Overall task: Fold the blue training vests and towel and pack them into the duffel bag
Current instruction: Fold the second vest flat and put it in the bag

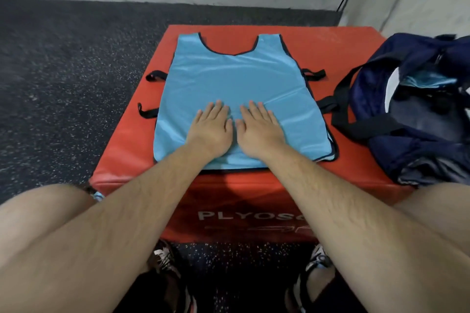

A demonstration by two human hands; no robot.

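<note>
Seated at a red plyometric box [338,40], a person presses both palms onto a light-blue training vest [236,76] spread flat on its top, neck opening pointing away. The left hand [211,126] and right hand [259,127] lie side by side on the lower half of the vest. Their thumbs nearly touch and the fingers are straight against the fabric; neither hand grasps anything. The vest is unfolded, its black side straps [155,76] stick out past both edges, and creases run across the shiny cloth to the right of the hands.

The step in hand looks like smoothing before the first fold. The next move likely calls for the hands to part, pinch an edge or the hem, and bring it over. The straps should tuck inside as it goes, and the slippery fabric must not slide off line.

A navy duffel bag [407,145] sits on the right end of the box, just beside the vest. Its mouth is open and a black carry handle [342,99] is draped toward the vest. Inside, a patch of light-blue fabric [429,79] shows near the top, probably a vest already packed. Beside it is a white strip [391,89] that may be the towel or the bag's lining; which one cannot be told.

A scrap of light-blue cloth [98,195] peeks out by the person's left knee, at the box's near-left corner. Speckled dark rubber flooring [63,71] surrounds the box.
</note>
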